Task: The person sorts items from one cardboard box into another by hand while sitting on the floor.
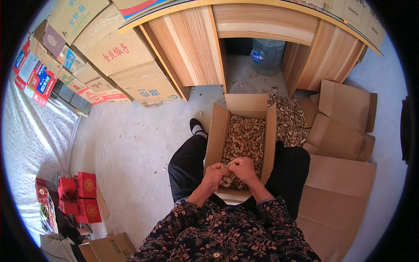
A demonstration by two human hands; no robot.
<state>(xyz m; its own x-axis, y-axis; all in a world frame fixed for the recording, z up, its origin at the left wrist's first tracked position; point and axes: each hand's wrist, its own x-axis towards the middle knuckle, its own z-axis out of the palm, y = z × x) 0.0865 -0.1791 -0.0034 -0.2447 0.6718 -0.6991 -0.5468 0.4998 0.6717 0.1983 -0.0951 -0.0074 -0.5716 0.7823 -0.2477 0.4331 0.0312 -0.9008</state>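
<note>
Head view: pinching with closed fingers of left hand and right hand; cannot tell on what. Held close together just above the unshelled peanuts in the open cardboard box.

The open box was matt cardboard, the peanuts looked rough-shelled, the desk was smooth grained wood, the bottle was glossy see-through plastic, the shirt was matt cloth
</note>
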